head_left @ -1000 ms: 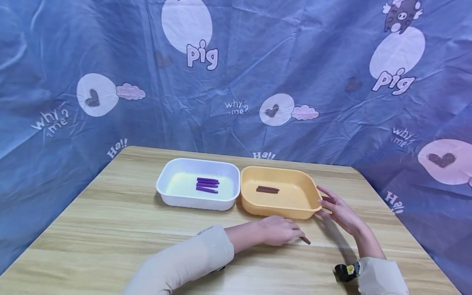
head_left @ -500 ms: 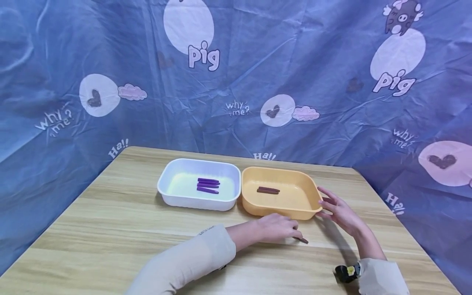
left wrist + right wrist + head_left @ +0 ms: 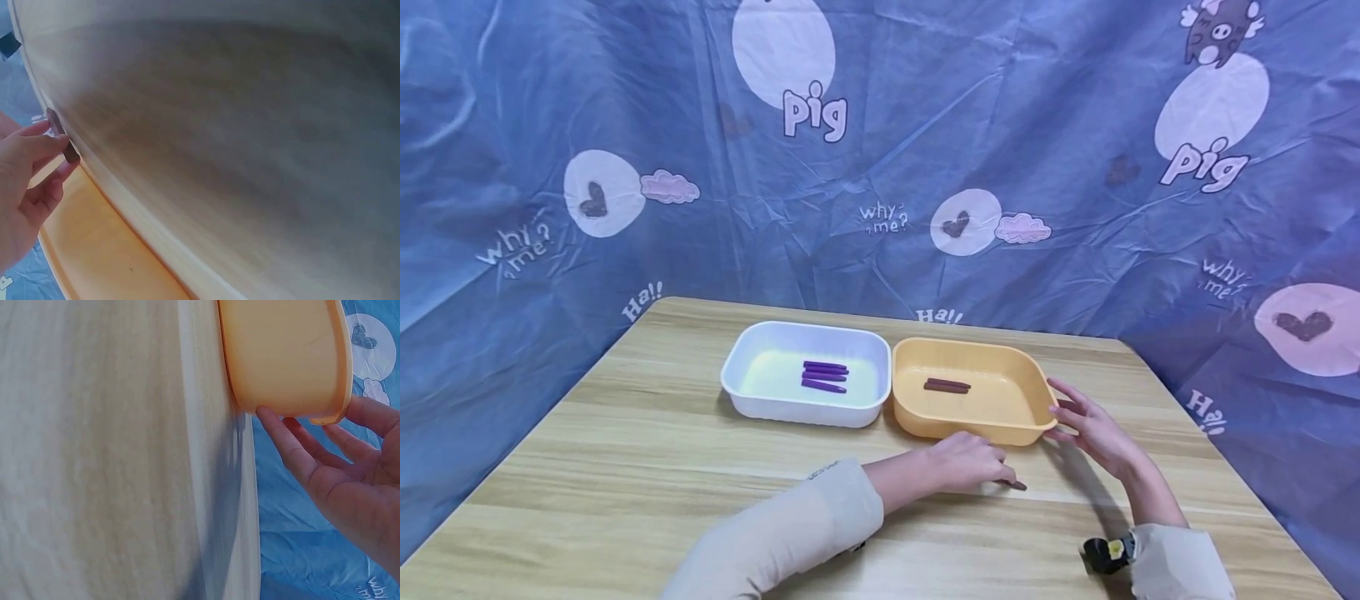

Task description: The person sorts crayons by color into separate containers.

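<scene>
My left hand (image 3: 967,461) is low over the table in front of the orange-yellow bin (image 3: 925,428). Between its thumb and fingers it pinches a short, dark brown crayon (image 3: 72,153), whose tip pokes out to the right in the head view. At the bin's right end is my right hand (image 3: 1093,433), with fairly straight, spread fingers resting against the outer wall and rim. Two brown crayons (image 3: 947,387) lie side by side inside this bin. Whether the pinched crayon touches the tabletop is hard to tell.
A white bin (image 3: 805,414) stands against the left side of the orange-yellow one, with several purple crayons (image 3: 824,377) in it. Both are on a wood-grain table (image 3: 625,483). Behind the table hangs a blue printed cloth (image 3: 880,150).
My left hand has shifted slightly, and the brown crayon has turned in its fingers so less of it sticks out. My right hand stays at the bin's end.
</scene>
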Demonstrator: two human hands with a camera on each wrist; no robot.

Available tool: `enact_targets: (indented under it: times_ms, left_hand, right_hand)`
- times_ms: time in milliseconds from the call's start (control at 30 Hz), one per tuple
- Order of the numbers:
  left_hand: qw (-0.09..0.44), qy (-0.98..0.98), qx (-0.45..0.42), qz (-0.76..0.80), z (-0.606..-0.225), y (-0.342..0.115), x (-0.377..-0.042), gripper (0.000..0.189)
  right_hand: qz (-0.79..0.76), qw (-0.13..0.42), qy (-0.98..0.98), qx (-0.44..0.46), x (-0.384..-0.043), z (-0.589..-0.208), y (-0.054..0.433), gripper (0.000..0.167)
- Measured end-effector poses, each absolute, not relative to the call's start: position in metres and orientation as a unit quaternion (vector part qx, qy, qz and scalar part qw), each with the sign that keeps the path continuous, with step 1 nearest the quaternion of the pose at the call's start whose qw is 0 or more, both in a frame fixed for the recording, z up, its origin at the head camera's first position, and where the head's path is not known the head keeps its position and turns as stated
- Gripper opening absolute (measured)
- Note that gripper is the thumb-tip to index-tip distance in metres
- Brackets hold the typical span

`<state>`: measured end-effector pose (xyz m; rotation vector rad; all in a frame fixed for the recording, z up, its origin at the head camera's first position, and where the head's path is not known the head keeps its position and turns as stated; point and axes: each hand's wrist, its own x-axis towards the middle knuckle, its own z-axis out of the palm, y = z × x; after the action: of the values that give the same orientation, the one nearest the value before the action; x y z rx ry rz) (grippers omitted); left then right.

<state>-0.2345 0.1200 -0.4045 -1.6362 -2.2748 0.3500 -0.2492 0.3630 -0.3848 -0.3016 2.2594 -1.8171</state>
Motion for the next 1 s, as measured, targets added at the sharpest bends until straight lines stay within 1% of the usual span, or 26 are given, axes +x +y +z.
enact_targets:
  times_ms: [233, 400, 500, 733, 1000]
  left_hand:
    - [0.16, -0.803, -0.567, 0.092, -0.392, 0.116, -0.231, 0.026]
    - [0.16, -0.806, -0.567, 0.053, -0.373, 0.11, -0.228, 0.039]
    - [0.156, -0.81, -0.564, 0.038, -0.366, 0.108, -0.229, 0.043]
    - [0.177, -0.815, -0.55, 0.05, -0.356, 0.103, -0.234, 0.032]
    - [0.187, -0.827, -0.529, 0.023, -0.344, 0.095, -0.246, 0.032]
  right_hand:
    - [-0.627, 0.114, 0.764, -0.104, -0.248, -0.384, 0.362, 0.063]
    - [-0.626, 0.113, 0.764, -0.109, -0.248, -0.384, 0.362, 0.063]
    - [-0.626, 0.112, 0.763, -0.113, -0.248, -0.385, 0.363, 0.063]
    - [-0.629, 0.115, 0.762, -0.104, -0.249, -0.386, 0.362, 0.063]
    - [-0.631, 0.113, 0.76, -0.108, -0.248, -0.385, 0.361, 0.062]
